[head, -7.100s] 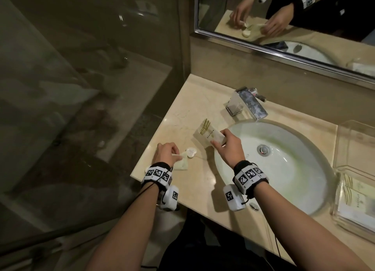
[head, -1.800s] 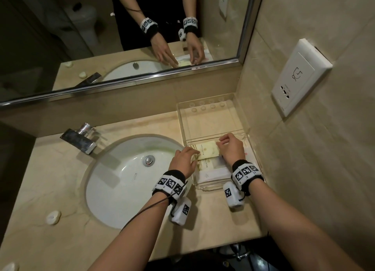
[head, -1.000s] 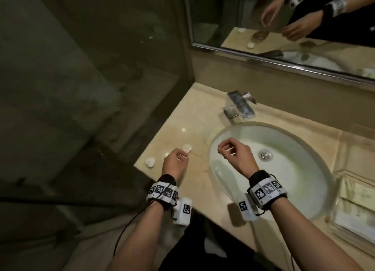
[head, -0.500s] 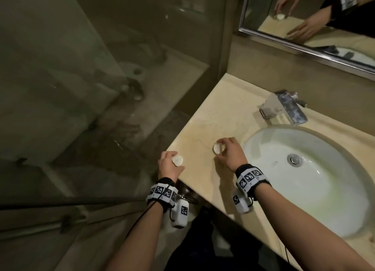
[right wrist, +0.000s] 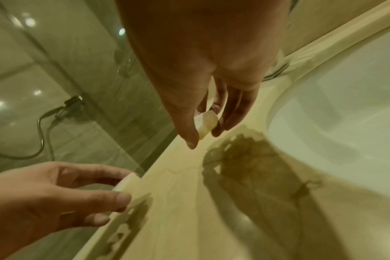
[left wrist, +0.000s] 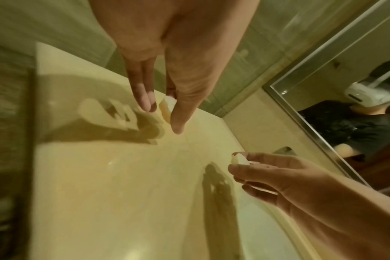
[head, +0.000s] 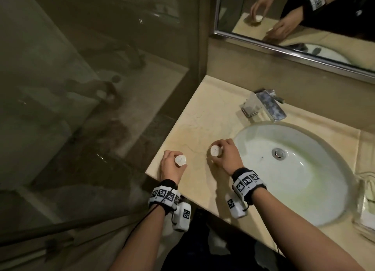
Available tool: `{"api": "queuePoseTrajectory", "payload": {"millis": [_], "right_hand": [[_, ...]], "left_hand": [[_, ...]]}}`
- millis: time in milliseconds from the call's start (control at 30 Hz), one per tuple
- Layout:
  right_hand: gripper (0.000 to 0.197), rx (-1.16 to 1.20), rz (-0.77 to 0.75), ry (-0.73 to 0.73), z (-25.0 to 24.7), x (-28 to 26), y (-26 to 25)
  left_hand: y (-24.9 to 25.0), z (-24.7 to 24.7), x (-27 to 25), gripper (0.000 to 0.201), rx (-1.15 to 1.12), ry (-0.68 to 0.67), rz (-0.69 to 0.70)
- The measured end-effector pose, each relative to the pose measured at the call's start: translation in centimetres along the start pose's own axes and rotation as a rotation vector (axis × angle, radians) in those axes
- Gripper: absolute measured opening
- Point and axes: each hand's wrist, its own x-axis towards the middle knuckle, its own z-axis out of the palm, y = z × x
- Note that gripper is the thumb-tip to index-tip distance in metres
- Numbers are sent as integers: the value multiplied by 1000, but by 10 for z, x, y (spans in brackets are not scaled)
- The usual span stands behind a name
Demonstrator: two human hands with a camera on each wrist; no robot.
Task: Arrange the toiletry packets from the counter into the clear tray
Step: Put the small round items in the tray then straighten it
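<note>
Two small round white packets are off the beige counter (head: 194, 120), at its left end. My left hand (head: 176, 165) pinches one round packet (head: 180, 161) above the counter's front-left corner; the left wrist view shows that packet (left wrist: 168, 105) between thumb and fingers. My right hand (head: 218, 155) pinches the other round packet (head: 216, 150) beside the sink's left rim, and the right wrist view shows it (right wrist: 206, 123) edge-on between thumb and fingertips. The clear tray (head: 363, 216) shows only partly at the far right edge, with flat packets inside.
A white oval sink (head: 294, 169) lies between my hands and the tray. A chrome faucet (head: 263, 106) stands behind it, under a wall mirror (head: 304, 27). A glass shower screen (head: 81, 108) borders the counter's left edge.
My hands left the tray, where they laid a flat packet, and came to the counter's left end. Each has closed on a round white packet and raised it off the counter.
</note>
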Motion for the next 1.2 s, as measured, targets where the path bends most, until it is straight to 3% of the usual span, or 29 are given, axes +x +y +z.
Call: {"api": "queuePoseTrajectory", "payload": {"millis": [233, 467, 667, 800, 1033, 1200], "right_hand": [[37, 228, 95, 186, -82, -38, 42], [45, 419, 257, 414, -176, -97, 111], [33, 541, 373, 599, -236, -159, 184], [47, 655, 487, 728, -270, -200, 234], [23, 463, 678, 828, -321, -240, 323], [25, 294, 816, 766, -342, -235, 370]], "left_hand": [[92, 58, -14, 36, -48, -211, 232], [184, 143, -58, 39, -72, -432, 468], [248, 217, -109, 38, -60, -614, 557], [281, 263, -140, 37, -50, -718, 576], [323, 329, -185, 35, -47, -791, 633], [338, 357, -203, 34, -53, -820, 638]]}}
